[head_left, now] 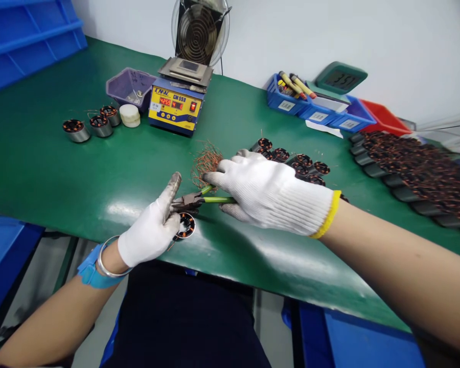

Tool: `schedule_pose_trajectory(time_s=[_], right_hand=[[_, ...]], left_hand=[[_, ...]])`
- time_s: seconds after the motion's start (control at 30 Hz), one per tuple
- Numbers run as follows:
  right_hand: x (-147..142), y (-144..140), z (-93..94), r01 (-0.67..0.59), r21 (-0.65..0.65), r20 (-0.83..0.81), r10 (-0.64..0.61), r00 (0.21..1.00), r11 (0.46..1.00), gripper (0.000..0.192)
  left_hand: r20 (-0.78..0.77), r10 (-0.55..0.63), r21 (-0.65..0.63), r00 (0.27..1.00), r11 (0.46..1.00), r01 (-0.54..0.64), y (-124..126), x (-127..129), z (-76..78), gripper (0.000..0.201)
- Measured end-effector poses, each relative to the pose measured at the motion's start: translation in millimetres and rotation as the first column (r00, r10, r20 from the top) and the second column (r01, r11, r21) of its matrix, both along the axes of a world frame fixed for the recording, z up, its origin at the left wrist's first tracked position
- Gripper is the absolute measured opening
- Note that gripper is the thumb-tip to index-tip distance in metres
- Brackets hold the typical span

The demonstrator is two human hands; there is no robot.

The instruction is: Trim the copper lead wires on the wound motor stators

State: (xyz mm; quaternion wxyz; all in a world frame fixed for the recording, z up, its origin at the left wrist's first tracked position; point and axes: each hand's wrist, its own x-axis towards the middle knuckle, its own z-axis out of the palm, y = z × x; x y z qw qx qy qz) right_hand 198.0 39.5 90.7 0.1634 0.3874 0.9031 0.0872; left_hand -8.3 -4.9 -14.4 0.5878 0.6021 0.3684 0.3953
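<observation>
My right hand (268, 189), in a white knitted glove with a yellow cuff, is closed round the green handles of a pair of cutting pliers (219, 200). The jaws point left, just above a motor stator (190, 226) with a dark core and copper windings. My left hand (147, 232), also in a white glove, grips that stator near the table's front edge, its thumb raised by the plier jaws. Whether the jaws close on a wire cannot be made out. A heap of copper wire ends (207, 162) lies just beyond the pliers.
More stators stand behind my right hand, left of a white round block (130, 116), and in a dense batch (417, 174) at right. A yellow-and-blue solder pot (176, 107) sits at the back beside a purple bin (128, 87). Blue bins (287, 99) hold tools.
</observation>
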Motion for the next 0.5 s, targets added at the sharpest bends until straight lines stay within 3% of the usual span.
schedule_pose_trajectory(time_s=[0.1, 0.2, 0.33, 0.43, 0.5], right_hand=[[-1.1, 0.8, -2.1, 0.035, -0.040, -0.003, -0.035, 0.999, 0.999, 0.039], [5.2, -2.8, -2.3, 0.156, -0.072, -0.036, -0.159, 0.987, 0.985, 0.035], [17.9, -24.1, -8.2, 0.265, -0.090, -0.307, -0.280, 0.909, 0.960, 0.044], [10.3, -52.6, -23.6, 0.181, -0.253, -0.493, -0.287, 0.821, 0.950, 0.051], [-7.6, -72.3, -36.8, 0.060, -0.328, -0.517, -0.232, 0.824, 0.943, 0.052]], left_hand=[[0.014, -0.008, 0.039, 1.000, 0.999, 0.007, 0.3, -0.5, -4.9, 0.083], [0.072, -0.013, 0.064, 0.997, 0.998, 0.009, 2.9, -2.4, -12.2, 0.085], [0.193, 0.237, 0.090, 0.952, 0.962, -0.258, 12.9, -11.8, -22.1, 0.078], [0.272, 0.424, 0.088, 0.864, 0.883, -0.461, 18.1, -23.5, -23.8, 0.062], [0.247, 0.463, 0.133, 0.851, 0.854, -0.503, 16.6, -28.8, -20.2, 0.053]])
